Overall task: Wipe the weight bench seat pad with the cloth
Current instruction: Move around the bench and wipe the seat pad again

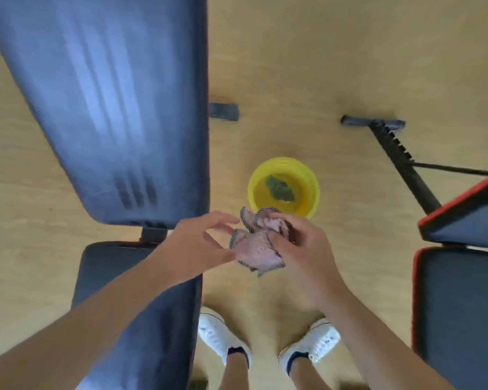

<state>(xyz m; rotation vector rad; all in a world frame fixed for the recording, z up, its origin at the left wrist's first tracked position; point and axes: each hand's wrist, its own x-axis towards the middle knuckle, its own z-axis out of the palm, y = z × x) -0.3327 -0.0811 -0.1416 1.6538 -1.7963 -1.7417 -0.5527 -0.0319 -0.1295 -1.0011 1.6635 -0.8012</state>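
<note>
Both hands meet just beyond the seat pad (141, 299): right hand (302, 249) bunches the cloth (258, 249), left hand (197, 246) spreads open beside it, likely readying a wipe.

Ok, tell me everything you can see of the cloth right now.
The cloth is a small pinkish-grey rag with a waffle-like texture and a dark stitched border. It is crumpled and held in the air between the two benches, above the wooden floor and just in front of the yellow basin. The right hand bunches its upper part in a closed grip; the left hand, fingers spread, touches its left edge. A loose corner hangs down. It is not on the seat pad. Whether it is wet I cannot tell.
</note>
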